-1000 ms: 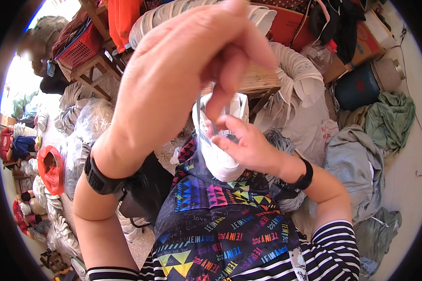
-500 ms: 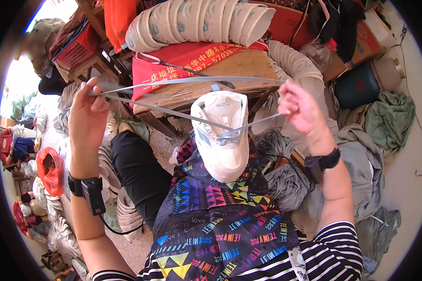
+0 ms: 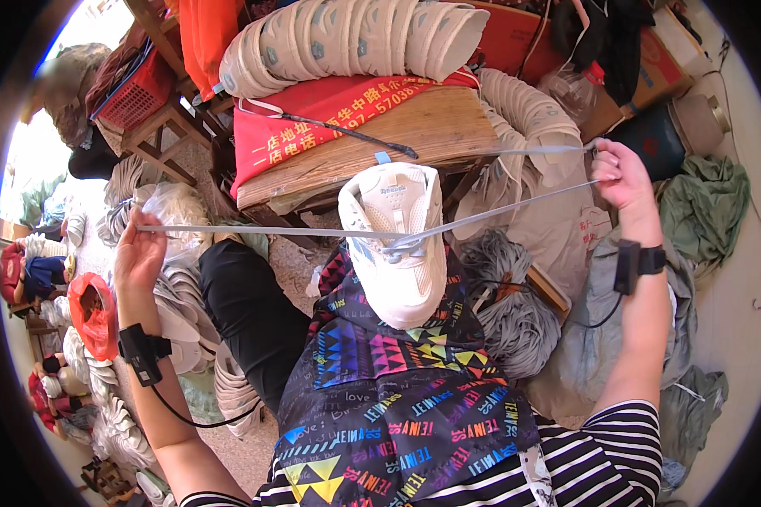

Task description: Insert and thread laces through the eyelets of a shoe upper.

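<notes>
A white shoe [image 3: 397,283] rests on my lap on the patterned apron [image 3: 397,384], toe toward me. A flat grey shoelace [image 3: 271,230] runs through its lower eyelets and stretches out to both sides. At the left, my left hand [image 3: 139,253] pinches one side of the lace. Raised further out at the right, my right hand [image 3: 621,175] grips the other side, and a second strand trails leftward from it over the bench. Both lengths between shoe and hands look taut. A blue tab stands at the shoe's heel.
Beyond the shoe stands a wooden bench [image 3: 414,127] with a red cloth [image 3: 304,127] and a dark cord. A curved row of nested shoe uppers [image 3: 347,42] lies at its back. Grey lace bundles [image 3: 511,313] sit right of my lap; a red bag [image 3: 93,313] is at left.
My right hand has moved outward to the right, drawing the lace with it. My left hand has lowered slightly. The strand that spanned between both hands now hangs from the right hand only.
</notes>
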`<state>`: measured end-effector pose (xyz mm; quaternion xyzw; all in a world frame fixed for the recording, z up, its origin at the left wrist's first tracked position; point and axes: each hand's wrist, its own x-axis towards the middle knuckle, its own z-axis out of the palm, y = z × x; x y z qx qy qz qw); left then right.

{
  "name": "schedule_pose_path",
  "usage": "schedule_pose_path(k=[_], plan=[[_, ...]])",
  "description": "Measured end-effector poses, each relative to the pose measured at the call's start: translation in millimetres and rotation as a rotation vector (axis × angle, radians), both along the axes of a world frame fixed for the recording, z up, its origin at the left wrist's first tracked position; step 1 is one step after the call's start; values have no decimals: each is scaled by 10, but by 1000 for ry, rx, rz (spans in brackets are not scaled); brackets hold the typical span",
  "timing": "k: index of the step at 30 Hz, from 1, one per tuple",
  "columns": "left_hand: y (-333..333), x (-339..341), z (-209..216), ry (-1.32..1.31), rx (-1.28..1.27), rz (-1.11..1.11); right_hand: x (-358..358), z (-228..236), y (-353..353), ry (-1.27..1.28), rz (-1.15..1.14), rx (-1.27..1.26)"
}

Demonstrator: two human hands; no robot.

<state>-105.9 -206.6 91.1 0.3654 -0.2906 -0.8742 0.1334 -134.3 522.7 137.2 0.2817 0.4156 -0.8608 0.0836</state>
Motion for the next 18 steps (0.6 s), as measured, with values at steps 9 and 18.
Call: schedule_pose_path(k=[9,18], plan=[[-1920,389,-369,133,-484,57,342,-409,2072,145,-628,601],[1426,387,-69,197,-886,-677,692,-556,-1512,336,461,709]])
